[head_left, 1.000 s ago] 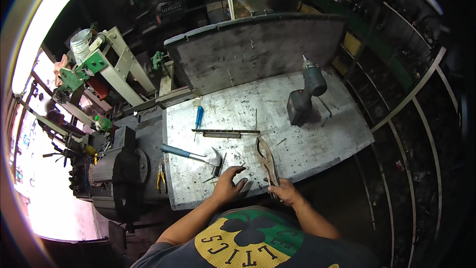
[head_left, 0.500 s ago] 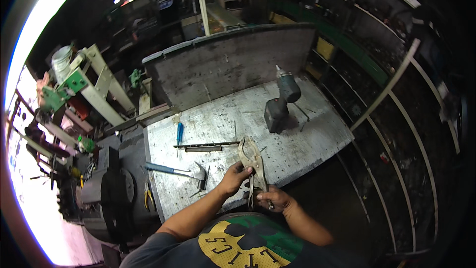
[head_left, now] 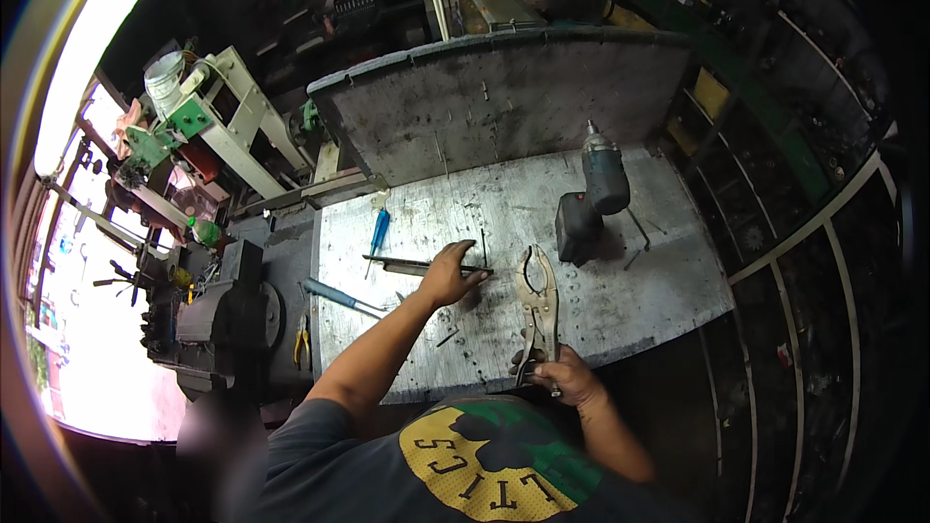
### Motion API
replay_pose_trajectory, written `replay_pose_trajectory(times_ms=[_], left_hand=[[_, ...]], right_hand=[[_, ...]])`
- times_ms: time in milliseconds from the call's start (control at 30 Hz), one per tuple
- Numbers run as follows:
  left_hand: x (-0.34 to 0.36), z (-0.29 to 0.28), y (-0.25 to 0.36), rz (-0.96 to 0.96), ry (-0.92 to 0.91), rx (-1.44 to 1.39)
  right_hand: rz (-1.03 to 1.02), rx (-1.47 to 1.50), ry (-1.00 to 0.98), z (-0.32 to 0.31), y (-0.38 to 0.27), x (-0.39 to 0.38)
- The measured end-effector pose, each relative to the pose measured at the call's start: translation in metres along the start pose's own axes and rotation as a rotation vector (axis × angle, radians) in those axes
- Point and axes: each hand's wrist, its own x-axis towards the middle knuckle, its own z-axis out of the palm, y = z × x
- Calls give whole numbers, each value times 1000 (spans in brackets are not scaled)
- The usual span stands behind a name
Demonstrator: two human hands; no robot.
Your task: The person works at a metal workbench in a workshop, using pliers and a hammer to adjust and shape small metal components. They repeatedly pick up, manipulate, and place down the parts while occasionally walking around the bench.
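Left hand (head_left: 448, 277) has reached the dark bar (head_left: 402, 266), part-hiding it, grip unclear; right hand (head_left: 572, 378) clasps pliers (head_left: 545, 312).

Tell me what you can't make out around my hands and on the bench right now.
- Head view: most of the hammer's head, hidden by the left forearm.
- Head view: whether the left hand grips the dark strip; the hand covers that part.
- Head view: some fingers of the right hand, behind the locking pliers' handles.
- Head view: items on the right-side rack, too dark and small.
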Motion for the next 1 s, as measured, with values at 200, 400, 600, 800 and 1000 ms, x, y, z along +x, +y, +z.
replay_pose_trajectory(times_ms=[200,400,600,800,1000], left_hand=[[12,20,-24,203,-96,370],[24,-61,-25,189,-64,38],[28,-149,-43,-90,-29,62],[17,-142,-113,-199,-277,131],[28,-102,-159,-223,-472,233]], right_hand=[[68,-263,93,-13,4,-8],[10,-193,178,12,16,-14],[13,-199,207,30,21,2],[117,-226,127,53,18,37],[126,-107,12,80,12,92]])
